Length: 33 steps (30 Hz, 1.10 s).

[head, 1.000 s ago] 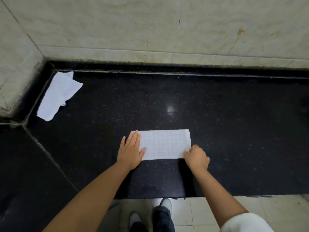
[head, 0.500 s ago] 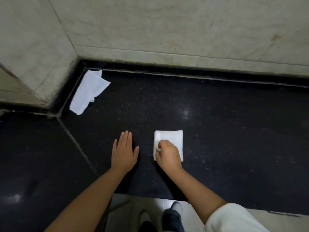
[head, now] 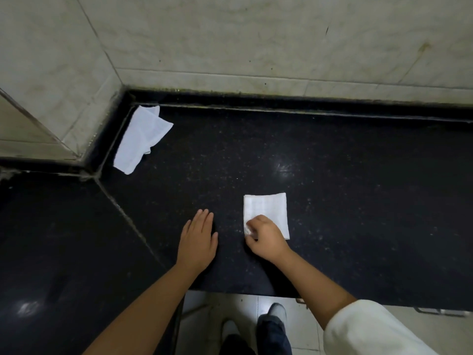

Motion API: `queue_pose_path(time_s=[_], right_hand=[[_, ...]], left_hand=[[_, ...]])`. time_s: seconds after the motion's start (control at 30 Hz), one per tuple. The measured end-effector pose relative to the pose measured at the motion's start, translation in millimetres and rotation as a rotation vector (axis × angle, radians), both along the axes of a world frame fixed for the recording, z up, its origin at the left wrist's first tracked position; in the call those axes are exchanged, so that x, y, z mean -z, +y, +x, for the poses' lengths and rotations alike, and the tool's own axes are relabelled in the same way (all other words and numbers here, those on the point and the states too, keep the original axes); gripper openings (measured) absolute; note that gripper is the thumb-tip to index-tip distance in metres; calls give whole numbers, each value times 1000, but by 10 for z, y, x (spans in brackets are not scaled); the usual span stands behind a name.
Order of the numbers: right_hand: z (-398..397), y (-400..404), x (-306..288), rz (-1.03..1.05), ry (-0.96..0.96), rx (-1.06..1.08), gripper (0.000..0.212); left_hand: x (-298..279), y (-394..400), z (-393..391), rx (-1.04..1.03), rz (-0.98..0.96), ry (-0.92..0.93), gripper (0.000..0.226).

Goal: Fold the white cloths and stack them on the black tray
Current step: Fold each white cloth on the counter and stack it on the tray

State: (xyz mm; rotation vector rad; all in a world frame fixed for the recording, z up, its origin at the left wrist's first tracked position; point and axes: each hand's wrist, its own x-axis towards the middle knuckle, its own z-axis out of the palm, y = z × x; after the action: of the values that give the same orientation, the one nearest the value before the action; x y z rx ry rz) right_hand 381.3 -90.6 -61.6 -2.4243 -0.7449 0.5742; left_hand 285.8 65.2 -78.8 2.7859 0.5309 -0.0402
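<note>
Change since earlier frame: folded cloth [head: 268, 210] keeps its small square shape under the right hand; left hand stays flat on the counter; both sit in nearly the same places.
Left hand [head: 198, 240]: palm down on the black counter [head: 358, 201], fingers extended and close together, holding nothing, apart from the folded cloth.
Right hand [head: 265, 238]: fingers curled, thumb and fingertips pinching the near left corner of the folded cloth.
Right sleeve [head: 368, 331]: white, at the lower right edge.
Folded cloth: white square, lying flat on the counter, near its front edge, just right of the left hand.
Second cloth [head: 139, 142]: white, loosely laid, unfolded, in the far left corner of the counter against the tiled wall [head: 256, 42], well apart from both hands.
</note>
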Motion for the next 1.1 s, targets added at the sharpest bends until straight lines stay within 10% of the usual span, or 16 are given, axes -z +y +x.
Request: queue_pose_path(time_s=[0.43, 0.73, 0.97, 1.1], right_hand=[[163, -725, -9, -284, -376, -237, 48], [345, -659, -22, -297, -502, -324, 4], [250, -880, -458, -103, -337, -149, 55], [227, -1523, -797, 21, -268, 103, 40]], left_hand=[[104, -538, 297, 526, -98, -123, 40], [133, -638, 433, 459, 94, -60, 46], [-86, -903, 684, 543, 208, -132, 36], [-414, -1368, 944, 685, 209, -247, 15]])
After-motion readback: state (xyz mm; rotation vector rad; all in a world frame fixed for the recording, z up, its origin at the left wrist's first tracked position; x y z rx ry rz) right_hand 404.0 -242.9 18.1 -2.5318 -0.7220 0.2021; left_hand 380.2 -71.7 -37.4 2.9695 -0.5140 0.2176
